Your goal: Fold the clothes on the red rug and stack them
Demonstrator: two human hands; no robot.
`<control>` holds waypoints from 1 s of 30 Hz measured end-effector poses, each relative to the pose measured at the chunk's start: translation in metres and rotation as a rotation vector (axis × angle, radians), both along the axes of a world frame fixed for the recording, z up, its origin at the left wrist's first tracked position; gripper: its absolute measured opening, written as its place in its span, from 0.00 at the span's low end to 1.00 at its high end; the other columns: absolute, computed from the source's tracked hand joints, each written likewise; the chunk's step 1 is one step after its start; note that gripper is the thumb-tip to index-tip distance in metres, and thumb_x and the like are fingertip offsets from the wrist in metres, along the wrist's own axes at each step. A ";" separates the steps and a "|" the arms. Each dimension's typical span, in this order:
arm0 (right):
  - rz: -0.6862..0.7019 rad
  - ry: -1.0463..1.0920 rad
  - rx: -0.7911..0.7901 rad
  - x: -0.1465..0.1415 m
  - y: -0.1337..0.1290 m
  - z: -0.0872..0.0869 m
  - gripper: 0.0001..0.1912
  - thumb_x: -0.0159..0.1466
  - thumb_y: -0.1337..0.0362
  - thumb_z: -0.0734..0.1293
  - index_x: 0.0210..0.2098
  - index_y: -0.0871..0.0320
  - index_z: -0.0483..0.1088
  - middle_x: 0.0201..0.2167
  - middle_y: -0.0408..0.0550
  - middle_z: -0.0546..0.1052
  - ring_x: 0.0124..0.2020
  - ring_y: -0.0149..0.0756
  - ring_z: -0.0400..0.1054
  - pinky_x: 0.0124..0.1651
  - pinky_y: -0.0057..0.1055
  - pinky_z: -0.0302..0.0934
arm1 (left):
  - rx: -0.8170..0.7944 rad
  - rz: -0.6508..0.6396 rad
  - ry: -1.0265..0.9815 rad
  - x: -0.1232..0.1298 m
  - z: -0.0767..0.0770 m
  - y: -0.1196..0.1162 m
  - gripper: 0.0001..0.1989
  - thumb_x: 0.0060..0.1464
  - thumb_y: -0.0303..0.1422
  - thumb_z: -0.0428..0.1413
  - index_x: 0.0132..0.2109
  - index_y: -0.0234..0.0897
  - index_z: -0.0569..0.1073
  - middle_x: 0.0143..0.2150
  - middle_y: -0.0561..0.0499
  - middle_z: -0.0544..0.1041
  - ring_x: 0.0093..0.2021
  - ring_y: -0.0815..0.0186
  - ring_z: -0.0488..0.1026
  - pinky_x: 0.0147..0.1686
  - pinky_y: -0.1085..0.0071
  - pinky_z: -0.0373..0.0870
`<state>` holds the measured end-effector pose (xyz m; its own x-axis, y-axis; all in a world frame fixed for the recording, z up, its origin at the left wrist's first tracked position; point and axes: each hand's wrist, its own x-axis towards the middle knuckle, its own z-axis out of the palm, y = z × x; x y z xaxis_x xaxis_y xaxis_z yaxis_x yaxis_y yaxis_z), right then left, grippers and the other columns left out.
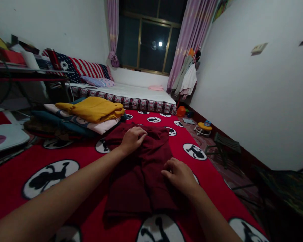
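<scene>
Dark red shorts (131, 188) lie spread on a red patterned blanket, waist at the far end and the two legs toward me. My left hand (133, 139) is closed at the waist, its curled fingers on the wrinkled cloth. At the right edge of the shorts, my right hand (178, 174) is also closed, its thumb close to the bent fingers. The cloth under the fingertips of both hands is hidden. Left of the shorts sits a pile of folded clothes, with a mustard yellow garment (96, 108) on top and a pale one (106, 126) beneath.
The red blanket (91, 191) carries white ovals with black figures. A bed (131, 90) stands below the window. To the left is a cluttered desk (53, 77), with a white chair (7, 137) below. A yellow stool (204, 126) and a folding stool (227, 143) are on the right floor.
</scene>
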<state>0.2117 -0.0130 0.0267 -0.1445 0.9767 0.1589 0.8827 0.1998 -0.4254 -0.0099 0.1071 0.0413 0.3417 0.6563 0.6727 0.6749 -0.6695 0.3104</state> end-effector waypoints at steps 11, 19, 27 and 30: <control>0.037 0.070 0.006 0.021 -0.018 -0.022 0.03 0.57 0.67 0.68 0.30 0.53 0.68 0.33 0.44 0.73 0.35 0.37 0.67 0.36 0.31 0.56 | -0.227 0.100 0.228 0.087 -0.005 0.074 0.04 0.42 0.29 0.65 0.28 0.36 0.78 0.37 0.44 0.79 0.46 0.53 0.71 0.50 0.59 0.60; 0.015 0.131 -0.009 0.020 -0.023 -0.018 0.05 0.60 0.69 0.66 0.29 0.56 0.65 0.30 0.43 0.71 0.33 0.34 0.64 0.34 0.30 0.52 | -0.371 0.137 -0.184 0.086 -0.008 0.117 0.16 0.60 0.32 0.46 0.46 0.33 0.76 0.43 0.45 0.79 0.41 0.64 0.75 0.39 0.72 0.67; 0.004 0.033 -0.005 0.013 -0.024 -0.016 0.06 0.59 0.71 0.66 0.31 0.55 0.64 0.33 0.43 0.71 0.34 0.35 0.64 0.34 0.31 0.51 | -0.556 0.053 -0.187 0.097 0.003 0.129 0.19 0.46 0.48 0.59 0.27 0.35 0.76 0.23 0.51 0.74 0.31 0.60 0.73 0.35 0.69 0.66; 0.021 0.028 0.007 0.011 -0.024 -0.017 0.05 0.60 0.71 0.65 0.34 0.55 0.65 0.35 0.44 0.71 0.36 0.36 0.65 0.35 0.30 0.52 | -0.656 0.037 -0.114 0.114 0.016 0.132 0.17 0.25 0.40 0.70 0.20 0.37 0.73 0.18 0.52 0.69 0.33 0.57 0.73 0.36 0.68 0.65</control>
